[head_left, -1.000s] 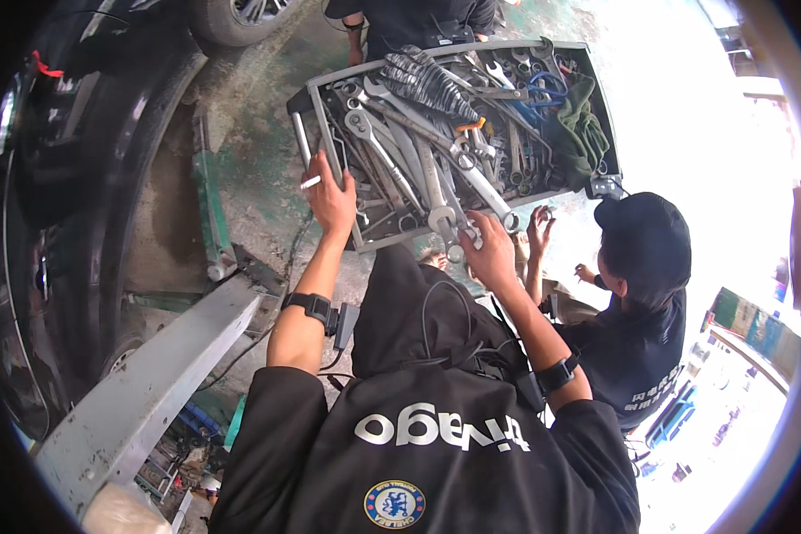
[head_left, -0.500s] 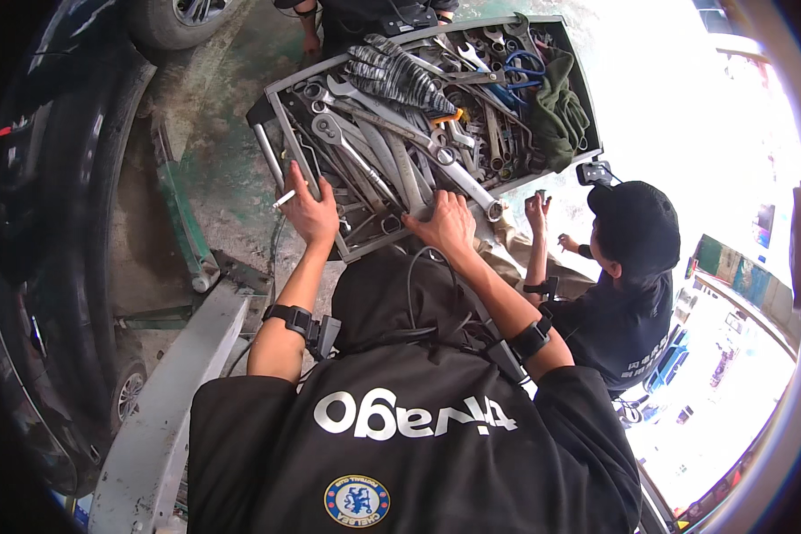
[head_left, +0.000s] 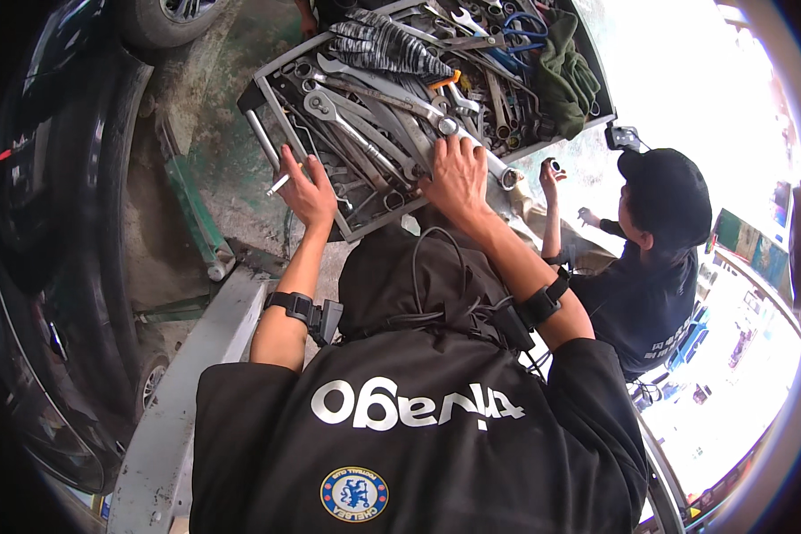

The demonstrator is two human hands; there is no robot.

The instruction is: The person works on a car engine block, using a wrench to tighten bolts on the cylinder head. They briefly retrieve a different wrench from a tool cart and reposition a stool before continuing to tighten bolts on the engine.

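Head view: one metal tool tray (head_left: 267, 102) holds many wrenches (head_left: 365, 116), too tangled to count. Left hand (head_left: 307, 191) pinches one cigarette (head_left: 279, 184) at the tray's near edge; right hand (head_left: 458, 173) lies flat, fingers spread on the wrenches.

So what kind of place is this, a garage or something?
Most likely a car repair workshop. A metal tray is heaped with wrenches, both hands (left hand, right hand) rest among them, and a dark car with its wheel stands beside.

We see car repair workshop: tool tray (head_left: 267, 93) heaped with wrenches (head_left: 365, 116), dark car body (head_left: 53, 222), tyre (head_left: 165, 18), stained concrete floor (head_left: 214, 133).
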